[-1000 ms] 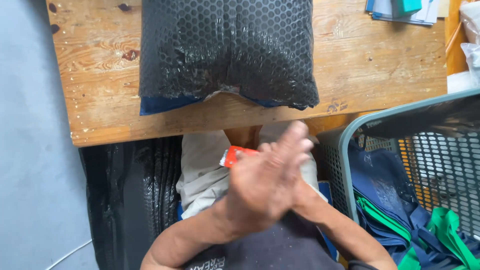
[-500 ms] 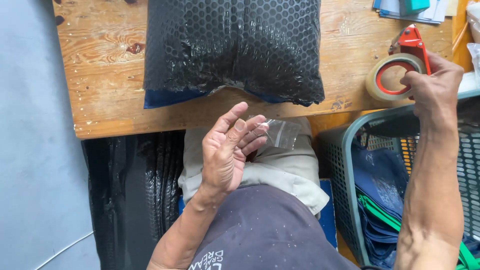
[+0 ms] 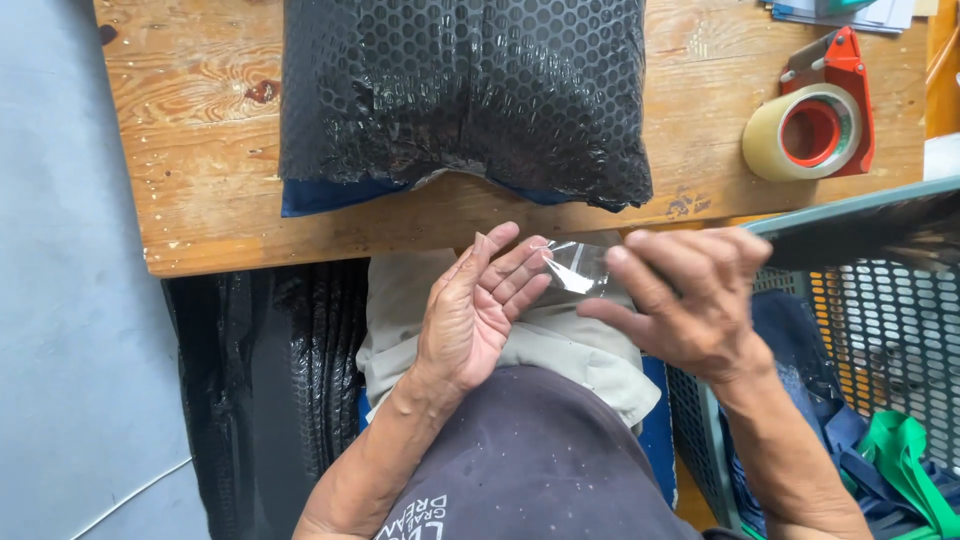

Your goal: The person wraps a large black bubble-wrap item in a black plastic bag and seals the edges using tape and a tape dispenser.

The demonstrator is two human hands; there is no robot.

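Clear plastic tape, a short crinkled strip (image 3: 578, 268), sat pinched between our hands above our lap: the left hand (image 3: 478, 310) held one end at its fingertips with palm turned up, the right hand (image 3: 690, 300) gripped the other end, fingers curled over it. Beside our right arm stood a green mesh basket (image 3: 880, 300) of folded cloth. Farther off, on the wooden surface (image 3: 200, 150), lay a black bubble-wrap parcel (image 3: 460, 100) and a red tape dispenser (image 3: 815, 115).
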